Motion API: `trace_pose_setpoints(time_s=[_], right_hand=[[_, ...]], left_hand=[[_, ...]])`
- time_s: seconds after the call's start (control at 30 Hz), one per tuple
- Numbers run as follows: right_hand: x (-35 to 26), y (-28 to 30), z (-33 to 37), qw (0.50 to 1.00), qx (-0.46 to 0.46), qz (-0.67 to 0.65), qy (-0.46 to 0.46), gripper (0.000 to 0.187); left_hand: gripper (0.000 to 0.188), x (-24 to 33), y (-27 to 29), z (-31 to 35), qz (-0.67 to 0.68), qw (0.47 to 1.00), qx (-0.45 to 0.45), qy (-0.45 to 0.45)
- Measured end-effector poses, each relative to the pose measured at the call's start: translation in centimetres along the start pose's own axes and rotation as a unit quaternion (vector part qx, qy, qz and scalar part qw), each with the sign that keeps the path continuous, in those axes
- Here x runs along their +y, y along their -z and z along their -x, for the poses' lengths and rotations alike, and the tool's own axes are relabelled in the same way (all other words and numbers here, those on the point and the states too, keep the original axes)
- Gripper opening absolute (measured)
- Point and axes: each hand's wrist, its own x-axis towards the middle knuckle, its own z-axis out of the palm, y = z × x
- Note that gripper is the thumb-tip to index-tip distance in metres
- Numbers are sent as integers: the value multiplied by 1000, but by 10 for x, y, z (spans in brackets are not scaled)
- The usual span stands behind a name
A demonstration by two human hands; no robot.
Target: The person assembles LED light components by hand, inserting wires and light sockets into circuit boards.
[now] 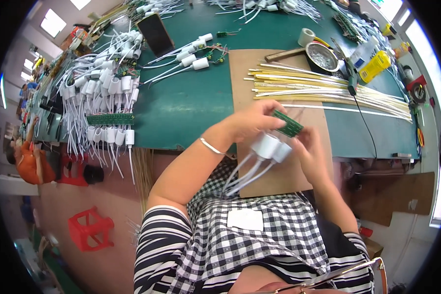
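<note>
Both my hands grip a small green circuit board [288, 124] above a brown cardboard sheet [259, 176]. My left hand [256, 117] pinches its upper left end between thumb and fingers. At the lower right end my right hand [308, 147] closes on the board's edge. Below the board hang white cylindrical caps [266, 145] with white cables [250, 177] trailing toward my apron; they are slightly blurred. Past my hands, a bundle of thin yellow and white strips [299, 85] lies across the cardboard.
Many white capped cables [100, 88] with green boards pile at the left, beside a dark phone-like slab [155, 34]. A metal bowl [322, 56], a soldering iron [352, 81] with a cord, and a yellow bottle [375, 66] stand at the back right. A red stool [90, 229] is on the floor.
</note>
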Motion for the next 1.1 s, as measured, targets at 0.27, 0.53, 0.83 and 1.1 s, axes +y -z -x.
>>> trace_pose_setpoints(time_s=[0.27, 0.53, 0.83, 1.1], right_hand=[[-21, -24, -46, 952, -187, -210, -125, 28], [-2, -46, -56, 994, -94, -18, -51, 26], [-23, -44, -71, 968, -206, -59, -130, 26], [-17, -73, -98, 978, -95, 188, -4, 29]], left_hand=[[22, 11, -2, 19, 88, 993, 62, 54], [12, -7, -4, 10, 49, 971, 231, 25], [10, 4, 16, 9, -12, 971, 233, 46], [11, -9, 33, -11, -202, 915, 350, 4]])
